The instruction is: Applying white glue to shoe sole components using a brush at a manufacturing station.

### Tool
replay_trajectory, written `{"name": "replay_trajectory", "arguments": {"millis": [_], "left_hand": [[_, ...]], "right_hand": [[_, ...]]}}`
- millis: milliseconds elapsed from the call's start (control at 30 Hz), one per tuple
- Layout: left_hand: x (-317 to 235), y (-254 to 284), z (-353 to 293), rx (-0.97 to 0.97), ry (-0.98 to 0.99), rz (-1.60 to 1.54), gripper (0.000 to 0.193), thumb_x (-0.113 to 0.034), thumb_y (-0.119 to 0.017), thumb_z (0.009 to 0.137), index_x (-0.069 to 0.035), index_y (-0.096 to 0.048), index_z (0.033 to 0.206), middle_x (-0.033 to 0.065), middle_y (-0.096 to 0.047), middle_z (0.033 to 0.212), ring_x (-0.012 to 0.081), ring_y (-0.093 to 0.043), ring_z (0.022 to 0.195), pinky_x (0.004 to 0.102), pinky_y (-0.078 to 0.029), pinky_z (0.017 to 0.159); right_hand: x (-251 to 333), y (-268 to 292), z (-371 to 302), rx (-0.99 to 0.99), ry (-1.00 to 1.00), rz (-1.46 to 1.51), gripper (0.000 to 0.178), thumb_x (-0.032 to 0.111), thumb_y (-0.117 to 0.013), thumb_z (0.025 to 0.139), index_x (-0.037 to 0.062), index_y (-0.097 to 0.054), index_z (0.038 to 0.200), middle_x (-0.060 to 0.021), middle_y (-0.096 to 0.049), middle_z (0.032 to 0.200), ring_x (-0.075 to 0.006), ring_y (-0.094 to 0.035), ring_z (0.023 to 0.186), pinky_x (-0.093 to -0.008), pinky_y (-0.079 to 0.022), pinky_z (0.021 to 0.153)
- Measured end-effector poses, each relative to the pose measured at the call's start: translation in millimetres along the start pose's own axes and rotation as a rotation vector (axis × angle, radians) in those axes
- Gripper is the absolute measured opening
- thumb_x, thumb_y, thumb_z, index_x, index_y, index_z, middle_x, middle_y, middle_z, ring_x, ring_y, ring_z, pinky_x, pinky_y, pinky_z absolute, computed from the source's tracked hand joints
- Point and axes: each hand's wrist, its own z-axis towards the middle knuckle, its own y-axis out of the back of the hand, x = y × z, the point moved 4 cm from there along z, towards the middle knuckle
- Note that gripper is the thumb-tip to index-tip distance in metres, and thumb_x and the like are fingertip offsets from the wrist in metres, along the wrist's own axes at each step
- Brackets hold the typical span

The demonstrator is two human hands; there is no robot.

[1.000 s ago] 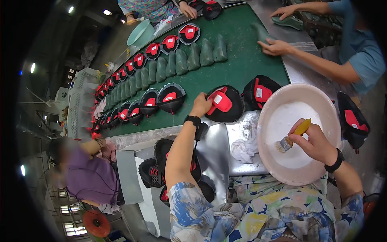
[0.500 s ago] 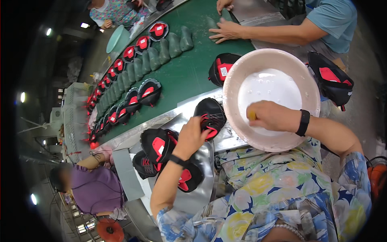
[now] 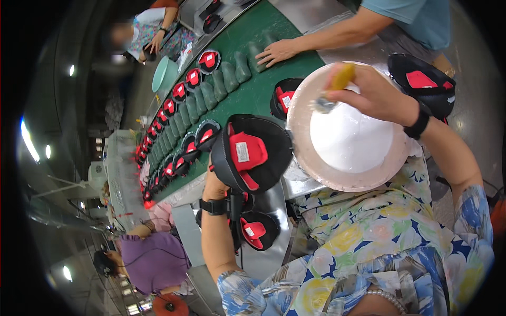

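My left hand (image 3: pixel 215 184) is closed on a black-and-red shoe upper (image 3: pixel 224 152), lifted to the left of the basin with its open side and red lining facing up. The upper hides most of those fingers. Over the far part of a pale pink basin (image 3: pixel 337 179), my right hand (image 3: pixel 369 92) grips a brush (image 3: pixel 342 77) by its yellow handle. The whitish bristles hang above the white liquid (image 3: pixel 353 145) in the basin. More shoe uppers (image 3: pixel 261 231) lie on a metal surface below my left hand.
Beyond the basin runs a green belt (image 3: pixel 255 97) with rows of uppers and grey-green sole-shaped pieces (image 3: pixel 219 86). One upper (image 3: pixel 284 97) and another (image 3: pixel 421 81) flank the basin. A co-worker's hand (image 3: pixel 278 52) rests on the belt; a person in purple (image 3: pixel 153 260) sits left.
My left hand has taken hold of an upper and raised it, turning its red lining up. My right hand has lifted the brush from the liquid, toward the basin's far side.
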Motion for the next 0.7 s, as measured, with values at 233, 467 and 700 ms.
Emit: {"name": "replay_trajectory", "arguments": {"millis": [233, 467, 700], "left_hand": [[-26, -81, 4, -0.124, -0.348, 0.121, 0.056, -0.011, -0.068, 0.092, 0.0, -0.046, 0.142, 0.0138, -0.062, 0.129, 0.0256, -0.066, 0.108, 0.0352, -0.054, 0.094], [-30, -110, -7, -0.36, -0.622, 0.24, 0.055, -0.007, -0.066, 0.093, -0.001, -0.045, 0.143, 0.0145, -0.059, 0.132, 0.0245, -0.065, 0.11, 0.0348, -0.053, 0.097], [-46, -94, -11, -0.448, -0.553, 0.409, 0.051, -0.002, -0.063, 0.092, 0.002, -0.047, 0.141, 0.0148, -0.059, 0.132, 0.0262, -0.06, 0.118, 0.0338, -0.046, 0.102]], "right_hand": [[17, -8, 9, -0.261, 0.092, -0.083, 0.026, 0.022, -0.074, 0.09, 0.0015, -0.059, 0.091, -0.0098, -0.066, 0.078, -0.0193, -0.063, 0.063, -0.031, -0.048, 0.059], [-3, -34, -21, -0.265, -0.362, 0.368, 0.031, 0.024, -0.072, 0.089, -0.0057, -0.063, 0.088, -0.0108, -0.066, 0.069, -0.015, -0.063, 0.061, -0.0306, -0.048, 0.056], [-1, -46, -36, -0.186, -0.404, 0.683, 0.027, 0.022, -0.071, 0.093, -0.0038, -0.063, 0.096, -0.0079, -0.069, 0.081, -0.0101, -0.063, 0.066, -0.0236, -0.05, 0.058]]}}
